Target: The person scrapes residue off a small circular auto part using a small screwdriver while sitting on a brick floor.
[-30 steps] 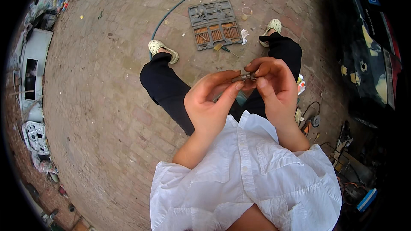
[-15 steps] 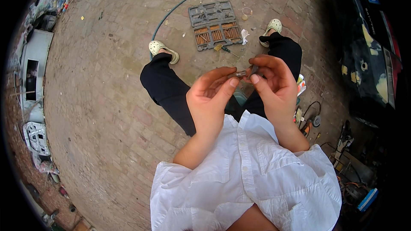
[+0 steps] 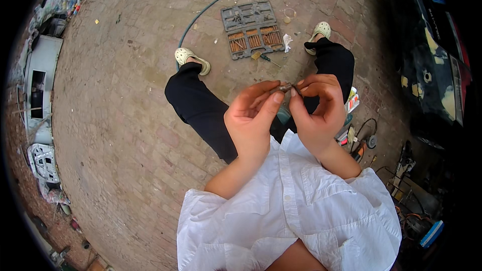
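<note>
Head view: I see a metal piece (image 3: 285, 87) pinched in the left hand (image 3: 249, 118), long axis roughly left to right; the right hand (image 3: 321, 108), fingertips drawn together, is at its right end, grip unclear to me.

Dull silver with brownish tones on the small metal piece (image 3: 285, 87). Plain white on the shirt (image 3: 256, 198), black on the trousers (image 3: 196, 108), pale cream dotted with dark holes on the clogs (image 3: 184, 53). Grey on the case (image 3: 259, 17), rusty orange on its bits (image 3: 239, 45). Blue-green along the hose (image 3: 216, 3). Black patched with cream-yellow on the car (image 3: 414, 55). Greyish-brown and reddish brick pattern across the paving (image 3: 125, 105).
</note>
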The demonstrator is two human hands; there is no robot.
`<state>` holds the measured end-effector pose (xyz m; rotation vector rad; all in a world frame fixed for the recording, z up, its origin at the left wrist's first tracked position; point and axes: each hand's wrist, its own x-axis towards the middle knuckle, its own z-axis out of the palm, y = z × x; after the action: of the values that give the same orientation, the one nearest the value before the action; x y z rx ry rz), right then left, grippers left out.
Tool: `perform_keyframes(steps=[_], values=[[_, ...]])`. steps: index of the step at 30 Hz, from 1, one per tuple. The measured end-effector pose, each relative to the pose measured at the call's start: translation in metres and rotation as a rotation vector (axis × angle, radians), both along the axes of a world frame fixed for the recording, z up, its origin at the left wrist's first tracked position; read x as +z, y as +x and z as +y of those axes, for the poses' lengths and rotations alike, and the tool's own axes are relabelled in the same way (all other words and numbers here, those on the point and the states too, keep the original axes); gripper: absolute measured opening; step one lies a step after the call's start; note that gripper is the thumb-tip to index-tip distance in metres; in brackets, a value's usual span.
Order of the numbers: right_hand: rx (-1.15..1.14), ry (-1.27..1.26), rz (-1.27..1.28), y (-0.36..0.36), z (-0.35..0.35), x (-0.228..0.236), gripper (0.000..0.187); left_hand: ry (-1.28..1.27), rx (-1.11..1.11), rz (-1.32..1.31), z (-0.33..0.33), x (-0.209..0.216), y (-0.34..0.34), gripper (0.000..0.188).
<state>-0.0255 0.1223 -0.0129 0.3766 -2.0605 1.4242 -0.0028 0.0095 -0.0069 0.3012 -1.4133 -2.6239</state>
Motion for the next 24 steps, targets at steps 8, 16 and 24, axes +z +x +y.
perform_keyframes(steps=[8,16,24], values=[[0.074,-0.129,-0.01,0.0,-0.004,-0.005,0.029,-0.003,-0.003,0.005,-0.001,0.001,0.003,0.021],[0.407,-0.541,-0.339,-0.001,0.009,0.0,0.029,-0.116,-0.085,0.093,-0.013,0.004,0.002,0.02],[0.62,-0.985,-0.708,0.0,0.013,-0.001,0.023,-0.133,-0.023,0.034,-0.011,0.006,0.003,0.022]])
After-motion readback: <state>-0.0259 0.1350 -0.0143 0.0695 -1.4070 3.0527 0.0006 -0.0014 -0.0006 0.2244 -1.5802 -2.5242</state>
